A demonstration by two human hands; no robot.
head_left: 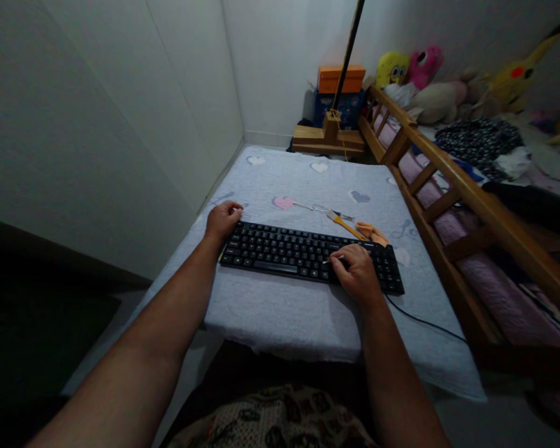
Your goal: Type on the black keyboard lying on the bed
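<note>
A black keyboard (298,252) lies across a low surface covered with a pale blue cloth with hearts (280,311). My left hand (223,219) is curled over the keyboard's far left corner, gripping it. My right hand (356,271) rests on the keys toward the right end, fingers pinched on a thin white stick-like thing (333,258) whose tip touches the keys. A black cable (424,322) runs off the keyboard's right side.
Behind the keyboard lie a yellow-handled tool (345,225), a wire tool (315,208) and an orange cloth (373,233). A wooden bed rail (452,168) runs along the right, with plush toys (415,74) beyond. Boxes (340,79) stand at the far wall. A white wall is on the left.
</note>
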